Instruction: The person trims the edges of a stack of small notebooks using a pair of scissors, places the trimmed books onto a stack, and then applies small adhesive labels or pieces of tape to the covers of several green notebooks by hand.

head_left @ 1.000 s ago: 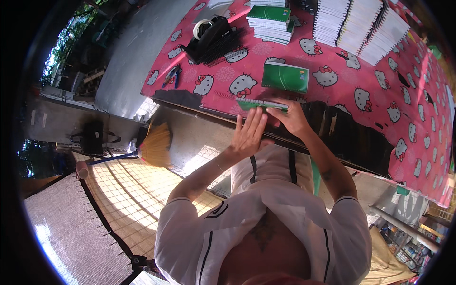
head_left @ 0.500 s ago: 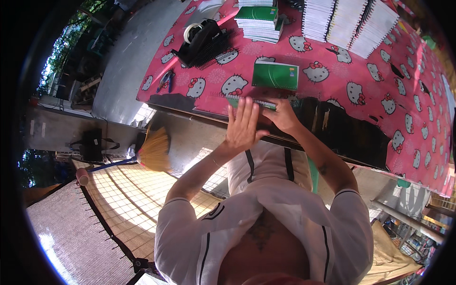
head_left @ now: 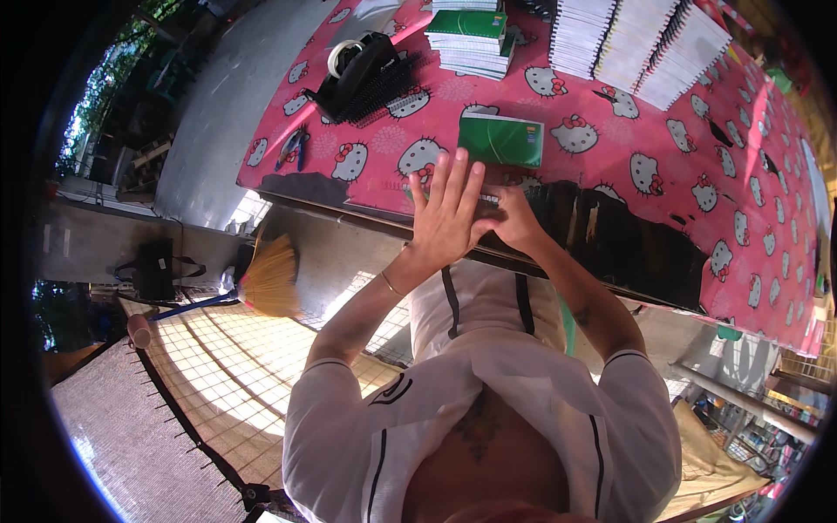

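At the table's near edge, my left hand (head_left: 445, 213) lies flat with its fingers stretched out, over a small spiral-bound notebook (head_left: 489, 199). My right hand (head_left: 516, 220) grips the right end of this notebook, its fingers bent around it. Most of the notebook is hidden under both hands; a bit of its edge and coil shows between them. Just beyond my fingertips a green-covered booklet (head_left: 501, 139) rests on the pink patterned tablecloth (head_left: 602, 161).
Farther back are a stack of green booklets (head_left: 466, 54), white spiral-bound books (head_left: 623, 48), a black tape dispenser (head_left: 362, 70) and loose black binding coils (head_left: 384, 94). Pliers (head_left: 293, 148) lie at the left. Torn cloth bares the dark table edge (head_left: 645, 235). A broom (head_left: 268, 277) is below left.
My left hand has slid slightly forward and to the right, flat over the notebook, covering more of it. My right hand keeps its grip. The whole view has shifted a little left.
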{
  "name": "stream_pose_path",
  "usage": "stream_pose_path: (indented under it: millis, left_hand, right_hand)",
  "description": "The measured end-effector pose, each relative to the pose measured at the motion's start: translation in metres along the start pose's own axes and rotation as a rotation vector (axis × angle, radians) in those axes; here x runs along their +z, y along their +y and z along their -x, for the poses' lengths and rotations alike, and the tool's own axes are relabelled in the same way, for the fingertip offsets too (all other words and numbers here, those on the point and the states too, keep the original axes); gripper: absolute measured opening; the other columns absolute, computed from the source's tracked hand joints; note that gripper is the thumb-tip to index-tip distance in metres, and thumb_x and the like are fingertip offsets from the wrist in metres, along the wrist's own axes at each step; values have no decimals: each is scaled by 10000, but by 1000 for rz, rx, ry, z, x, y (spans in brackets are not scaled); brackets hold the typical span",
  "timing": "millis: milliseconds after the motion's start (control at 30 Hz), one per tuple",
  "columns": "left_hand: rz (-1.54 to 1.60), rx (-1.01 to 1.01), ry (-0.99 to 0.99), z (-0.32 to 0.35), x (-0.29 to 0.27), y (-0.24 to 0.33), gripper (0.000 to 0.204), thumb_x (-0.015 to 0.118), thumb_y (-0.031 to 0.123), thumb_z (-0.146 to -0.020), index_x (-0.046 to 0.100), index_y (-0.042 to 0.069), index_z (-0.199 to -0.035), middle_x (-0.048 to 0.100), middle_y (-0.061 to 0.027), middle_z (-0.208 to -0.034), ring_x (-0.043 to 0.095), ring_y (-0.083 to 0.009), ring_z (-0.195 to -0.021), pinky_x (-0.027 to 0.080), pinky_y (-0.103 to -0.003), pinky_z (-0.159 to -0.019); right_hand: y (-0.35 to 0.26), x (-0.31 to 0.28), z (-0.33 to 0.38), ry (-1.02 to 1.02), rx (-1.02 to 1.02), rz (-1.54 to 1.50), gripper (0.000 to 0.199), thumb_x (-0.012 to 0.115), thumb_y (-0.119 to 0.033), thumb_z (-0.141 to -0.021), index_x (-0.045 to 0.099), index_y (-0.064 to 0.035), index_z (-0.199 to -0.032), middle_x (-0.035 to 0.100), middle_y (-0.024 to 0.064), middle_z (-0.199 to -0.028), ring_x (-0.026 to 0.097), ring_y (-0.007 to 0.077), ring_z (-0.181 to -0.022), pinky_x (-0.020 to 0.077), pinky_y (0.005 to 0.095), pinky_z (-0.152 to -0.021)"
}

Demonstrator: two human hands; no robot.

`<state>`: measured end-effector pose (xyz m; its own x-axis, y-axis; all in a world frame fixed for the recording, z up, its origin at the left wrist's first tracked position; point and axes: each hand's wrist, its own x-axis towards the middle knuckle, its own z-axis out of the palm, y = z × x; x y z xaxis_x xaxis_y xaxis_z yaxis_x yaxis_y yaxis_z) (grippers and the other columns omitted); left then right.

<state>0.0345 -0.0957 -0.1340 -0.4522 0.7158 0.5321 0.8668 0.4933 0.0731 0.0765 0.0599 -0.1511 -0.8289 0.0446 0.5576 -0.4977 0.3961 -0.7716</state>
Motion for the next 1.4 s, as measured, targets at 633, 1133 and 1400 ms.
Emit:
stream_pose_path:
  millis: [633,1133,1400]
  left_hand:
    - [331,-28,48,-14,-31,-3,251,751,117,-784,637,94,-1007,678,-40,-990,630,-231,-919,324,-514,-1055]
    - [1001,-143,98,-72,-82,55,246,610,110,-951,615,-48,-1140,688,-174,-1011,697,-227,-926,553,-354,-772]
    - [107,332,-16,-71,40,-45,433,662,152,-850,585,99,-1273,578,-120,-1309,542,-285,-1237,442,-432,-1051]
  right_hand:
    - [-31,-67,-10,-267,347,-130,130,651,-51,-901,686,25,-1000,701,103,-884,687,136,-846,543,275,-759]
    - [-103,-63,7,366,36,-44,679,769,-255,-815,466,12,-1361,426,194,-1346,478,300,-1228,438,396,-965]
    - [10,-209,37,305,500,52,601,670,-132,-885,423,12,-1414,570,148,-1302,558,240,-1169,425,371,-997]
